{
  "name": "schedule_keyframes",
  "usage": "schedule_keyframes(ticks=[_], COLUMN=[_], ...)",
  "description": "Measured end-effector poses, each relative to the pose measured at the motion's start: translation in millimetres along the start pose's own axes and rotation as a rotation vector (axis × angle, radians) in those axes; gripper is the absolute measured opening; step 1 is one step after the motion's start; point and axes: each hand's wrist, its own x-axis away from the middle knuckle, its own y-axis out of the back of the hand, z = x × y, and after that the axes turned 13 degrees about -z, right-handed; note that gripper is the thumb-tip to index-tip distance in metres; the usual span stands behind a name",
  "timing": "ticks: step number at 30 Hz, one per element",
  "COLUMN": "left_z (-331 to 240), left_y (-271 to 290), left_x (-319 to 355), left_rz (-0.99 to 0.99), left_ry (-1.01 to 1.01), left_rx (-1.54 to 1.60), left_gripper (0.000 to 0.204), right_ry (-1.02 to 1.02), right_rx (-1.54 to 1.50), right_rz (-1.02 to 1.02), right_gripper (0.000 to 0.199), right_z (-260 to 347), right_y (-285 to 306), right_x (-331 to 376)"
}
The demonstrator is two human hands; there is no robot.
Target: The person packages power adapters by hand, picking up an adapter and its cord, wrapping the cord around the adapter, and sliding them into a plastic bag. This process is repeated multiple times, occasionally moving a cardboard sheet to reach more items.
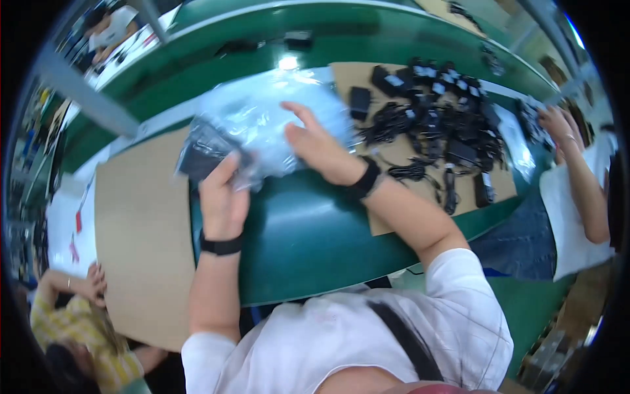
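Two hands work one clear plastic bag (262,125) at the middle of the green table (308,243). Our left hand (222,197) pinches the bag's lower left edge, fingers closed on the film beside a dark item (203,152) inside, probably a power adapter, so the bag stays taut. Our right hand (318,148) lies on top with fingers spread and flat, pressing the film down rather than gripping it, which seems to steady the contents. We wear one black wristband on each wrist. To the right, a cardboard sheet (394,217) carries a heap of black adapters and cables (436,128), too tangled to count. A second cardboard sheet (141,230) lies left. Two other people show at the edges: a co-worker's hand (558,125) right, another person (72,308) lower left.
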Motion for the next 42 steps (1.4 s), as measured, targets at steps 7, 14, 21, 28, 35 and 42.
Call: schedule_keyframes(ticks=[7,14,21,28,35,42], left_z=[2,7,4,13,11,10], left_y=[-15,-11,-3,-18,-20,-27], left_x=[-1,2,1,17,8,22], left_rz=[0.067,0.167,0.167,0.184,0.034,0.007], left_ry=[-0.113,0.098,0.119,-0.069,-0.226,-0.424], left_rx=[-0.069,0.073,0.198,-0.131,-0.471,-0.656], left_gripper=[0.034,0.032,0.032,0.040,0.076,0.019], right_ry=[-0.012,-0.078,-0.150,-0.549,0.039,0.641], right_rx=[-0.311,-0.409,-0.780,-0.768,-0.058,0.323], right_rz=[0.276,-0.018,0.138,0.353,-0.126,-0.163], right_gripper=[0.071,0.013,0.044,0.050,0.025,0.012], right_z=[31,45,35,53,31,39], right_y=[5,34,32,-5,5,1], right_x=[1,-26,-24,12,3,23])
